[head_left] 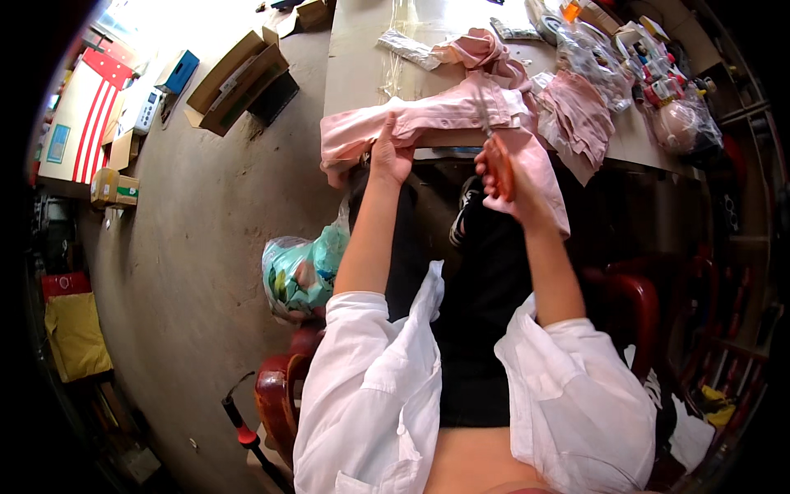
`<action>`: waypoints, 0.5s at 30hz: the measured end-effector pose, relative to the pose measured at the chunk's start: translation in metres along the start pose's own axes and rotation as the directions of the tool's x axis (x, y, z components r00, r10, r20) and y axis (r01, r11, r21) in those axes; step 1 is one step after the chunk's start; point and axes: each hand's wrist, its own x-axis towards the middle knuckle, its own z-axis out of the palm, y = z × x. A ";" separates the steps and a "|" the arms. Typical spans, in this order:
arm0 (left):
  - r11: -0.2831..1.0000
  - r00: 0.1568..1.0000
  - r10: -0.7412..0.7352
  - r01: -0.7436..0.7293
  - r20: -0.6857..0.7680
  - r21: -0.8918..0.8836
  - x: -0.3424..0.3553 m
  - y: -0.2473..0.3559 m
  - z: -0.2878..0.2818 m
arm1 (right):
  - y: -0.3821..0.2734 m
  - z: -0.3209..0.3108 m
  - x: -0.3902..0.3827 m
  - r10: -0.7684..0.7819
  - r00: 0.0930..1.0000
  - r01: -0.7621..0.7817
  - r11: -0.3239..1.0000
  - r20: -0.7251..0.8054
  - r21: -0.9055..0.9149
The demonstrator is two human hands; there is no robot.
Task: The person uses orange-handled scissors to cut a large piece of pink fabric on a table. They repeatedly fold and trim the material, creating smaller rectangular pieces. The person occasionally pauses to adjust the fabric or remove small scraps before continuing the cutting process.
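Note:
A pink garment (436,114) with buttons along it lies across the table's near edge, part of it hanging down on the right. My left hand (392,158) grips its lower edge toward the left end, thumb on top and fingers under the cloth. In my right hand (494,183) is a pair of scissors (500,168) with orange-red handles. Their blades point away from me over the garment and are smeared by motion. Whether the blades touch the cloth I cannot tell.
On the table (354,74), a pink cloth piece (578,115) and clear plastic bags (597,62) lie to the right. An open cardboard box (234,82) stands on the floor at left. A teal-patterned plastic bag (304,272) sits beside my left arm, near a red wooden chair arm (276,395).

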 end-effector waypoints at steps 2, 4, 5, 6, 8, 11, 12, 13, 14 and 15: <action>0.997 1.000 -0.004 0.004 -0.009 0.077 0.009 -0.007 -0.002 | 0.016 0.025 -0.012 0.004 1.000 -0.004 1.000 0.001 0.008; 0.997 1.000 0.016 -0.016 -0.005 0.070 0.025 -0.014 -0.007 | 0.033 0.038 -0.015 0.048 0.999 -0.048 0.998 -0.006 -0.033; 0.996 0.999 0.027 -0.025 -0.030 0.084 0.023 -0.019 -0.008 | 0.040 0.044 -0.018 0.033 0.999 -0.033 0.998 0.004 -0.050; 0.996 0.998 0.039 -0.034 -0.055 0.082 0.025 -0.020 -0.008 | 0.047 0.048 -0.016 0.030 1.000 -0.030 0.997 -0.009 -0.077; 0.967 0.981 0.149 -0.117 -0.128 0.226 0.019 -0.024 -0.003 | 0.052 0.054 -0.019 0.057 0.998 -0.058 0.993 -0.011 -0.105; 0.938 0.954 0.233 -0.169 -0.190 0.303 0.009 -0.028 0.003 | 0.058 0.054 -0.024 0.119 0.993 -0.115 0.983 0.017 -0.144; 0.935 0.951 0.250 -0.188 -0.181 0.301 0.009 -0.030 0.004 | 0.057 0.053 -0.022 0.126 0.992 -0.123 0.980 0.014 -0.156; 0.929 0.947 0.269 -0.208 -0.174 0.305 0.006 -0.029 0.004 | 0.056 0.054 -0.020 0.135 0.991 -0.131 0.978 0.015 -0.162; 0.927 0.948 0.270 -0.208 -0.169 0.313 0.004 -0.029 0.005 | 0.055 0.055 -0.017 0.144 0.989 -0.139 0.976 0.017 -0.168; 0.924 0.949 0.270 -0.208 -0.165 0.321 0.002 -0.029 0.005 | 0.054 0.056 -0.014 0.141 0.990 -0.138 0.974 0.005 -0.180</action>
